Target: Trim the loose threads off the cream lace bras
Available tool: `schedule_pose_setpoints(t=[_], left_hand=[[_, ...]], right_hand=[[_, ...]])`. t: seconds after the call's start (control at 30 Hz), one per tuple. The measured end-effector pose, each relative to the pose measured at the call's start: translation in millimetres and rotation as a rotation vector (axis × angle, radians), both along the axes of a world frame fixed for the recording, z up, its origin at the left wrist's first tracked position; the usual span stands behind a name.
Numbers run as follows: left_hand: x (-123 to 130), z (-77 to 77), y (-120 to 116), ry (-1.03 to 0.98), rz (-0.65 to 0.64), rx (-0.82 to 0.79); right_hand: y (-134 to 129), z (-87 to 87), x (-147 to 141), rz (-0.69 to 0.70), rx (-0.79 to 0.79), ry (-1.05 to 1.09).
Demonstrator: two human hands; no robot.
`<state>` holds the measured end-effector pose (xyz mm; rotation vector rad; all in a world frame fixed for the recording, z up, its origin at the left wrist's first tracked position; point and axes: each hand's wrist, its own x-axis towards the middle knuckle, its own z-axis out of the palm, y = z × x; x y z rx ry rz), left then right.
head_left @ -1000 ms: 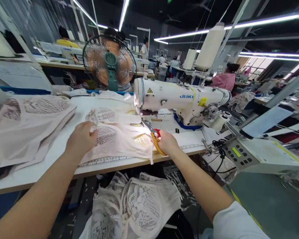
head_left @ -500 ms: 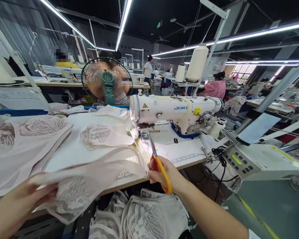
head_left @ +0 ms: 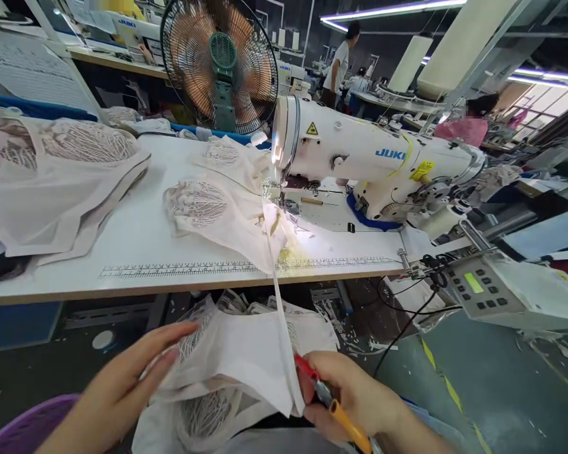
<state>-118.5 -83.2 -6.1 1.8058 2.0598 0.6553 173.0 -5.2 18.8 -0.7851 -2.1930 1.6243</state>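
Bra piece (head_left: pixel 250 343) sits near, below the table (head_left: pixel 132 227). Left hand (head_left: pixel 135 362) is at its lace (head_left: pixel 190 343), can't tell if pinching; right hand (head_left: pixel 355 391) pinches a white strip (head_left: pixel 284 334), scissors (head_left: pixel 350 425) palmed, probably freeing fingertips. Strip runs far toward the sewing machine (head_left: pixel 355 145).

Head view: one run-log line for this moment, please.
left hand: on lace garment | right hand: gripping scissors, at garment's edge | other lace garments: on table, left of sewing machine

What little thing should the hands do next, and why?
Perhaps turn the red-and-orange-handled metal scissors toward the narrow white fabric strip, because it runs from beside the long white sewing machine down to the bare right hand, which holds the scissors.
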Motion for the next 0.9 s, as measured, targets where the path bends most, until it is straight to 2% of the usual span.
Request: schedule_pose_setpoints(t=[0.1, 0.17, 0.23, 0.3, 0.37, 0.47, 0.57, 0.67, 0.73, 0.83, 0.9], left_hand=[[51.3, 12.7, 50.3, -0.268, -0.359, -0.029], [69.7, 21.4, 74.8, -0.387, -0.416, -0.086], [68.6, 26.6, 83.7, -0.472, -0.343, -0.135], [51.4, 27.8, 76.5, -0.535, -0.224, -0.165], [28.5, 27.3, 57.6, -0.603, -0.142, -0.198], [9.1, 27.7, 24.2, -0.757, -0.129, -0.305], [18.5, 26.6, 10.2, -0.824, -0.13, -0.366], [36.0, 18.0, 23.7, -0.775, -0.213, -0.315], [42.9, 9.6, 38.6, -0.748, -0.264, -0.338], [46.1, 0.1, 55.5, -0.74, -0.334, -0.415], [45.6, -1.4, 60.6, -0.746, -0.35, -0.406]], right_hand=[[-6.8, -0.8, -1.2, 0.074, 0.021, -0.028], [-7.2, -4.2, -3.4, 0.01, 0.009, -0.07], [-4.3, -7.8, -8.0, -0.125, -0.015, -0.077], [0.5, -9.7, -16.3, -0.233, -0.031, -0.025], [5.1, -9.3, -27.9, -0.237, -0.034, 0.052], [7.8, -6.9, -45.1, -0.102, 0.023, 0.142], [6.1, -7.3, -52.6, 0.011, 0.064, 0.175], [5.3, -10.6, -49.5, 0.041, 0.039, 0.157], [6.7, -12.3, -44.7, 0.071, 0.022, 0.147], [13.9, -10.7, -36.3, 0.124, -0.003, 0.098], [24.6, -6.9, -30.2, 0.184, 0.007, 0.019]])
